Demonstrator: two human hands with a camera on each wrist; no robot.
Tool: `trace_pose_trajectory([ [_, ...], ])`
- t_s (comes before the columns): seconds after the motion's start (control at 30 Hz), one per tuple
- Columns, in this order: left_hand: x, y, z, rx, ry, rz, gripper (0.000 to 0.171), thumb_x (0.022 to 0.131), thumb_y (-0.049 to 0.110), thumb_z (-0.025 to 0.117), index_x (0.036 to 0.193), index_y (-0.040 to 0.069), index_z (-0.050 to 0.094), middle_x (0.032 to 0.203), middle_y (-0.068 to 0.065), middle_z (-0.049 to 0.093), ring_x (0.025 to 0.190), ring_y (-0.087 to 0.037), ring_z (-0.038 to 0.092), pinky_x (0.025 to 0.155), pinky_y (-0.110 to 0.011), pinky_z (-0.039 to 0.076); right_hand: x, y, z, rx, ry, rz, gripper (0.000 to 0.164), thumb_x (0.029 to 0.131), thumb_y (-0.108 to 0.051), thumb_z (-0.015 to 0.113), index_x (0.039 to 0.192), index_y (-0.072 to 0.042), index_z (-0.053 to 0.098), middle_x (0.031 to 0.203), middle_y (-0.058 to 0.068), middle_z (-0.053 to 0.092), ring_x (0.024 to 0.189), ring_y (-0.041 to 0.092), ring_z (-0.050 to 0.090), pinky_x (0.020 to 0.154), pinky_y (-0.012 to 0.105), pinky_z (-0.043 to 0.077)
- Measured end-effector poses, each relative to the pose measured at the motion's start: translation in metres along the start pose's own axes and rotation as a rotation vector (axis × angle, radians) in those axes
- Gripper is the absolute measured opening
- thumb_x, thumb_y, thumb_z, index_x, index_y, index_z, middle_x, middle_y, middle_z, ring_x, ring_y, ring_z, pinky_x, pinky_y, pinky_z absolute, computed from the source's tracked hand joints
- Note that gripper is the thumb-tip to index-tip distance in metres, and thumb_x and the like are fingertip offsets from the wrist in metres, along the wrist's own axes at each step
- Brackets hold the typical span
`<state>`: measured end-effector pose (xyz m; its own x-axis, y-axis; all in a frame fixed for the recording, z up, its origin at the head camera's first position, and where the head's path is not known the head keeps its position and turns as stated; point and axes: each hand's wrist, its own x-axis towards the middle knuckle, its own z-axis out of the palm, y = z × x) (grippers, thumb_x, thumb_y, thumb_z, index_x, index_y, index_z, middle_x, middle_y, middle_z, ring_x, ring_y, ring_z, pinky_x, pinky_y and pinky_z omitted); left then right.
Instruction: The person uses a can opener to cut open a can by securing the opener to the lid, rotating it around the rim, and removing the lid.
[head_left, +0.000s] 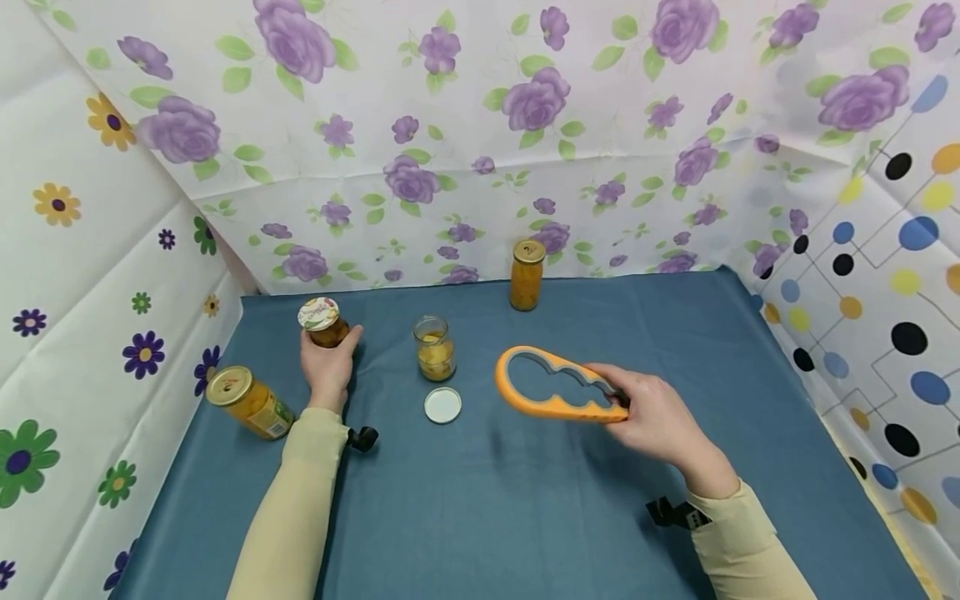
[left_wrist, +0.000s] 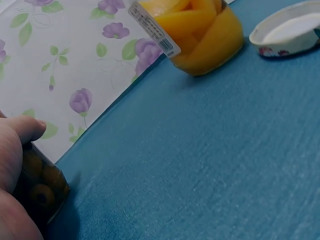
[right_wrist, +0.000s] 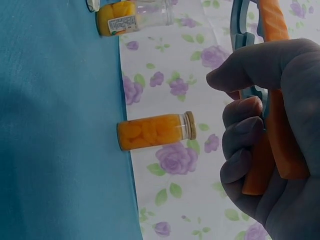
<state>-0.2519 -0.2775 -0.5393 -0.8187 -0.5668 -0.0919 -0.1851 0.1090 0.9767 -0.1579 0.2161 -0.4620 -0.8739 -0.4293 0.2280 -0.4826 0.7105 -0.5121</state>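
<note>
My left hand (head_left: 327, 371) grips a small glass jar (head_left: 318, 314) with a fruit-patterned lid, at the back left of the table. In the left wrist view, round olives show through the glass of this olive jar (left_wrist: 47, 187), partly hidden by the thumb and palm. My right hand (head_left: 654, 417) holds an orange jar opener (head_left: 555, 407) by its handles, raised over the table. Its toothed grey inner loop points left. An uncapped jar of yellow fruit pieces (head_left: 436, 357) stands between the hands, and a loose lid (head_left: 442, 405) lies in front of it, white inside up.
Left of my left forearm is a larger jar of yellow fruit (head_left: 253, 406) with a gold lid. A tall closed jar with orange contents (head_left: 527, 276) stands at the back edge. Blue cloth (head_left: 480, 517) covers the table; flowered sheets (head_left: 480, 108) hang behind and beside it.
</note>
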Motion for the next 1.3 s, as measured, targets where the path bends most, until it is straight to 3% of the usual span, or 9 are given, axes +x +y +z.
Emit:
trace_pose_trajectory([
  [0.2,0.000,0.000,-0.002,0.019,0.015,0.010,0.095,0.094,0.043,0.083,0.168,0.020,0.029,0.161,-0.011,0.043,0.147,-0.030,0.045,0.121,-0.048,0.038,0.001,-0.002,-0.002,0.037,0.039,0.033,0.097,0.079,0.004,0.079,0.162,-0.035,0.045,0.073,-0.007,0.050,0.055,0.011,0.041,0.054,0.030,0.036],
  [0.3,0.002,-0.001,-0.002,0.041,0.019,0.021,0.093,0.094,0.043,0.084,0.167,0.018,0.032,0.160,-0.012,0.045,0.146,-0.031,0.046,0.120,-0.049,0.038,0.002,-0.003,-0.002,0.050,0.083,0.041,0.104,0.079,0.002,0.079,0.166,-0.037,0.038,0.072,-0.007,0.049,0.053,0.012,0.040,0.055,0.030,0.036],
  [0.57,0.009,-0.001,0.001,0.043,0.039,0.061,0.089,0.093,0.043,0.084,0.164,0.017,0.036,0.156,-0.012,0.048,0.143,-0.030,0.049,0.119,-0.048,0.040,0.009,-0.005,-0.004,0.110,0.179,0.035,0.103,0.078,0.008,0.072,0.167,-0.032,0.038,0.078,-0.005,0.053,0.057,0.014,0.042,0.058,0.033,0.036],
  [0.7,0.013,-0.002,0.000,0.045,0.049,0.091,0.089,0.093,0.045,0.084,0.163,0.017,0.037,0.155,-0.012,0.049,0.143,-0.030,0.049,0.118,-0.049,0.040,0.011,-0.005,-0.006,0.102,0.173,0.042,0.098,0.079,0.006,0.073,0.164,-0.032,0.043,0.078,-0.005,0.054,0.057,0.015,0.043,0.057,0.032,0.037],
  [0.83,0.012,-0.003,-0.001,0.029,0.055,0.077,0.092,0.092,0.047,0.084,0.164,0.019,0.035,0.157,-0.010,0.047,0.145,-0.028,0.047,0.120,-0.048,0.038,0.012,-0.004,-0.005,0.081,0.156,0.047,0.091,0.082,0.004,0.074,0.162,-0.030,0.048,0.076,-0.005,0.054,0.057,0.014,0.044,0.056,0.032,0.037],
  [0.97,0.006,-0.001,-0.002,-0.052,0.081,0.068,0.093,0.092,0.044,0.085,0.166,0.022,0.033,0.160,-0.007,0.045,0.146,-0.023,0.045,0.121,-0.042,0.037,0.011,-0.005,-0.003,0.088,0.155,0.048,0.077,0.085,0.003,0.075,0.154,-0.026,0.058,0.078,-0.005,0.055,0.059,0.015,0.047,0.057,0.033,0.040],
  [1.1,-0.005,0.005,-0.002,-0.131,0.107,0.104,0.091,0.092,0.043,0.086,0.164,0.022,0.035,0.158,-0.005,0.045,0.144,-0.020,0.047,0.119,-0.037,0.039,0.012,-0.005,-0.003,0.086,0.159,0.048,0.068,0.085,0.002,0.076,0.148,-0.022,0.063,0.078,-0.005,0.055,0.061,0.015,0.049,0.059,0.034,0.041],
  [1.3,-0.038,0.022,-0.002,-0.190,0.112,0.201,0.081,0.092,0.037,0.087,0.157,0.015,0.044,0.147,-0.008,0.052,0.131,-0.021,0.054,0.112,-0.039,0.045,0.012,-0.006,-0.003,0.093,0.149,0.045,0.066,0.087,0.002,0.077,0.148,-0.020,0.064,0.075,-0.005,0.054,0.060,0.014,0.047,0.058,0.032,0.039],
])
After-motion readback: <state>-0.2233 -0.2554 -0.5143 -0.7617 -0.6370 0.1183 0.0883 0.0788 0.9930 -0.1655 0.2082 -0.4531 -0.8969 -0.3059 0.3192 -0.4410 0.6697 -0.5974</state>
